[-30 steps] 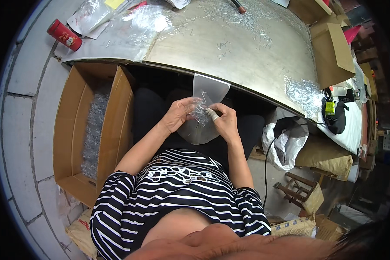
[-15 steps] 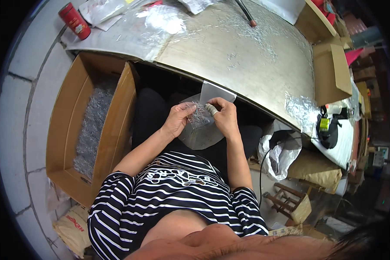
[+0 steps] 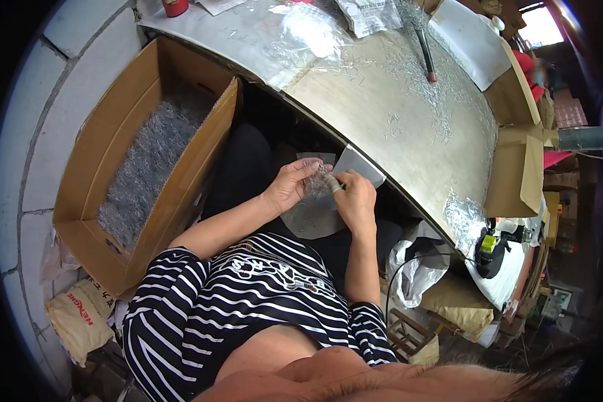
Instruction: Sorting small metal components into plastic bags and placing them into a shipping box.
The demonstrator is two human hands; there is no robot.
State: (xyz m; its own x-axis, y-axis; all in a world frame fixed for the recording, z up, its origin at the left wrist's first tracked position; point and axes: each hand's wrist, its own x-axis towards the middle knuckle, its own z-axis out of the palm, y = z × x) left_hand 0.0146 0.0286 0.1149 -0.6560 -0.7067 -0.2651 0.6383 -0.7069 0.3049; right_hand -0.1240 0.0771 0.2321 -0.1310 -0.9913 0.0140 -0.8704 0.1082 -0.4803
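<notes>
Over my lap, my left hand (image 3: 293,185) is closed in a pinch on a tangled clump of thin, shiny wire pieces (image 3: 315,187). From the right side my right hand (image 3: 357,202) meets the same clump, its fingers curled against the wires and pale tape wrapped on one finger. Exactly what its fingertips grip is partly hidden. Beneath both hands lies a translucent grey plastic sheet with a rounded near edge (image 3: 308,224). A whitish flat panel (image 3: 359,165) stands up behind the right hand, by the table edge.
At left stands an open cardboard box (image 3: 80,194) holding a heap of similar wire pieces (image 3: 147,164). The metal-topped table (image 3: 355,97) carries scattered wires, a dark rod-like tool (image 3: 425,55) and plastic bags. A white bag (image 3: 415,271) and wooden stool (image 3: 412,335) are at right.
The view has shifted, so table and box sit differently in the picture. My right hand has turned and its fingers are now drawn in against the clump, closer to my left hand.
</notes>
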